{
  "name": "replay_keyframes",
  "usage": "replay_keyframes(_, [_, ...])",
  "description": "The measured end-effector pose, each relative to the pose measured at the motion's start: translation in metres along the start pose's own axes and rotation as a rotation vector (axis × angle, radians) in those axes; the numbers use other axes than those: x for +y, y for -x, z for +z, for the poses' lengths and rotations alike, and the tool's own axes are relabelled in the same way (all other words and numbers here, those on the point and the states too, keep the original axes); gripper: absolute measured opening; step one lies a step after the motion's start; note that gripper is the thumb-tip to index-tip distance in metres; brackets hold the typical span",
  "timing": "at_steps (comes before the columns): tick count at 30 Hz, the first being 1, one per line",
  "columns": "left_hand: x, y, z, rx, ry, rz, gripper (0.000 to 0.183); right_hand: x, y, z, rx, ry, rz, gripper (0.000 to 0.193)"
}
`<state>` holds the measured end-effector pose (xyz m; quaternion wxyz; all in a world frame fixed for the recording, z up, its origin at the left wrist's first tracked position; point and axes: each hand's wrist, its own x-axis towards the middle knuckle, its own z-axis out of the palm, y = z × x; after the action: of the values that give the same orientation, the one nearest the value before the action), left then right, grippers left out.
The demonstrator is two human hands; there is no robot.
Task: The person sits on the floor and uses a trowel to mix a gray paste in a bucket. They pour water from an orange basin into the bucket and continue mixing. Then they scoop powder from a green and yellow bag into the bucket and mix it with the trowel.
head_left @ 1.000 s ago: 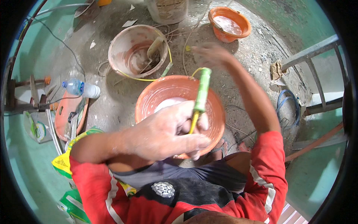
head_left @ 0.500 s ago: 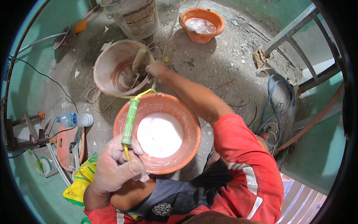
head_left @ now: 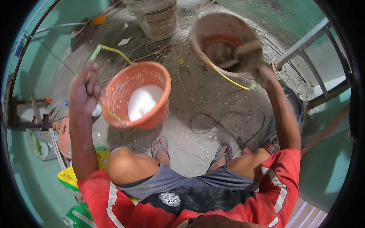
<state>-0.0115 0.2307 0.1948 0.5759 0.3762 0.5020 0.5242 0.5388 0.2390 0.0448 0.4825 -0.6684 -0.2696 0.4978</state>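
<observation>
My left hand (head_left: 85, 89) is closed around the yellow wire bail, near its green grip (head_left: 96, 53), on an orange bucket (head_left: 157, 116). Smooth white liquid (head_left: 143, 99) lies inside, and the bucket tilts, seemingly raised above its shadow. On the other side, my right hand (head_left: 265, 78) grips the edge of a dirty, reddish bucket (head_left: 207, 28), held up and tipped towards me. A trowel with a pale handle (head_left: 248, 48) rests inside it; its blade is blurred against dark residue. That bucket's own yellow bail (head_left: 226, 78) hangs over the near side.
A big plaster-stained bucket (head_left: 157, 19) stands at the back. Cords (head_left: 182, 72) snake over the dusty floor. Yellow-green bags (head_left: 68, 178) lie by my left side, near a mostly hidden bottle (head_left: 97, 111). At right are a metal frame (head_left: 304, 41) and a blue hose (head_left: 292, 98).
The white-liquid bucket has moved left and away from my lap. My right hand has carried the trowel bucket from the left over to the far right. My feet now show.
</observation>
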Motion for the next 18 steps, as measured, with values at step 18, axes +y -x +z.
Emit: replay_keyframes(18, [0.014, -0.262, -0.191, 0.741, -0.153, 0.521, 0.034, 0.145, 0.087, -0.093, 0.166, 0.009, 0.421, 0.026])
